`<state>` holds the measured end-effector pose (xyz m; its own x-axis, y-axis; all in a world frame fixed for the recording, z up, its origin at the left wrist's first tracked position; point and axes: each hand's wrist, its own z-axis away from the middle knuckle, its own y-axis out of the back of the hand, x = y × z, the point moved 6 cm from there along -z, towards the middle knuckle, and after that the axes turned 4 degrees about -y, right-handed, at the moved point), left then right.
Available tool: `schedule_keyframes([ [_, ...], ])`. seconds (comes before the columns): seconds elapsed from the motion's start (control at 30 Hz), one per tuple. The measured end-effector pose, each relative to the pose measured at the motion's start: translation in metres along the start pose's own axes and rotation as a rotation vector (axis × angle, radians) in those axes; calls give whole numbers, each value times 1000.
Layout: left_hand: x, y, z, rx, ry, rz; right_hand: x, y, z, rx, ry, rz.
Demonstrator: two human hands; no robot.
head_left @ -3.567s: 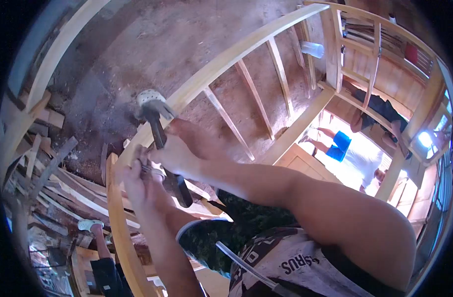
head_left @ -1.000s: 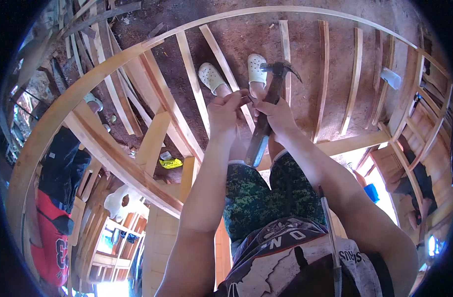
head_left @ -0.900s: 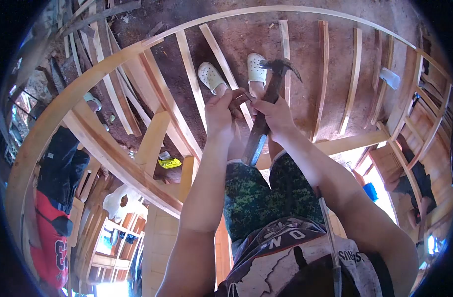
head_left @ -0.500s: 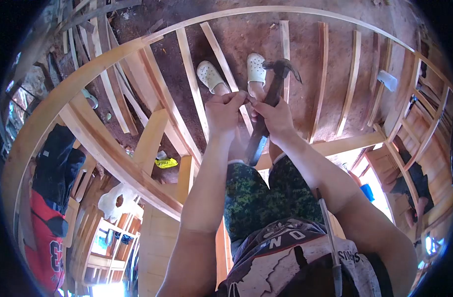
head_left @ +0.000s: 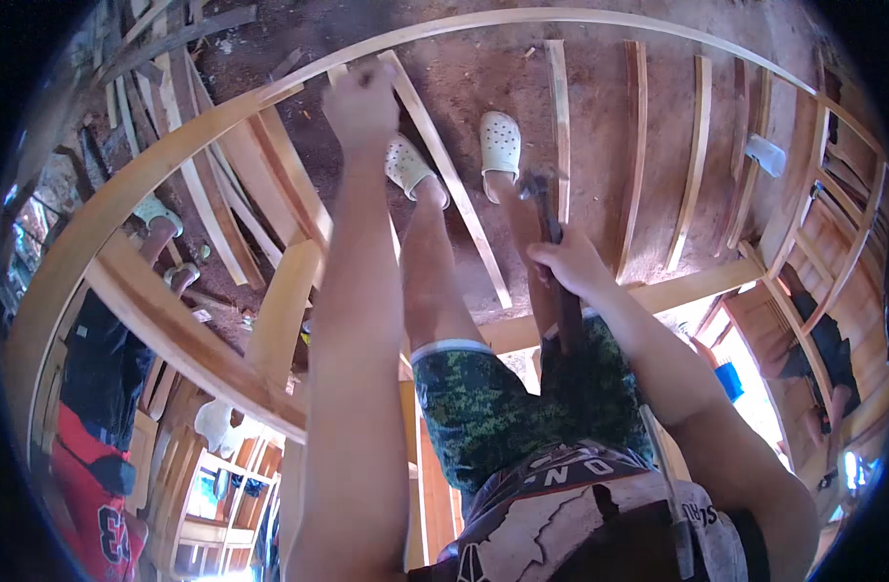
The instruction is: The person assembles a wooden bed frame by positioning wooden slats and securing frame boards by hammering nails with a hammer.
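My right hand [head_left: 573,264] is wrapped round the handle of a claw hammer [head_left: 567,315]. The hammer's blurred head points away from me, beyond the hand, and its handle end hangs over my shorts. My left hand [head_left: 362,105] is stretched forward to the long curved wooden rail [head_left: 503,16], beside the ends of two slats. Its fingers are closed in a pinch, and anything small between them is hidden by blur. A wooden slat [head_left: 444,175] runs back from near that hand, between my feet.
More slats [head_left: 702,160] join the rail on the right. A wooden crossbar [head_left: 697,287] lies in front of my legs. Loose lumber [head_left: 187,107] is piled at left. A person in a red shirt [head_left: 85,485] is at lower left, and another person [head_left: 811,335] at right.
My left hand has left my right hand and moved forward and left to the rail. My right hand and the hammer have come back towards me, slightly right.
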<state>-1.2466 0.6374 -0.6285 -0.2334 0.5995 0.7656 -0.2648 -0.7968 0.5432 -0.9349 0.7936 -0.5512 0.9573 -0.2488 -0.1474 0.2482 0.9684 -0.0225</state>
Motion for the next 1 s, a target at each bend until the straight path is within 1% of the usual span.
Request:
schedule_keyframes([
  [0.03, -7, -9, -28, 29, -51, -48, 12, 1, -2, 17, 19, 31],
  [0.1, -7, -29, -71, 36, -243, -99, 35, 3, -5, 53, 55, 93],
  [0.2, -5, -52, -100, 49, -271, -189, 38, 0, 1, 106, 10, -11],
  [0.27, -7, -65, -108, 29, -291, -267, 26, 1, 10, 161, 43, -96],
  [0.3, -12, -69, -107, 26, -286, -265, 31, 2, 10, 164, 38, -95],
  [0.37, -15, -74, -104, 54, -375, -365, 40, 3, 9, 138, 54, -254],
  [0.4, -19, -76, -105, 57, -377, -359, 39, 5, 10, 143, 59, -252],
  [0.47, -30, -83, -105, -25, -383, -306, 39, 10, 11, 178, 64, -241],
  [0.6, -47, -90, -105, -37, -380, -337, 42, 13, 8, 211, 93, -187],
  [0.67, -46, -97, -105, -179, -372, -347, 33, 10, 10, 184, 81, -202],
  [0.8, -46, -98, -106, -183, -354, -352, 34, 9, 10, 171, 45, -266],
  [0.87, -47, -102, -110, -225, -402, -469, 33, 11, 10, 195, 39, -240],
  [1.0, -44, -104, -116, -214, -424, -543, 37, 12, 8, 178, 36, -267],
])
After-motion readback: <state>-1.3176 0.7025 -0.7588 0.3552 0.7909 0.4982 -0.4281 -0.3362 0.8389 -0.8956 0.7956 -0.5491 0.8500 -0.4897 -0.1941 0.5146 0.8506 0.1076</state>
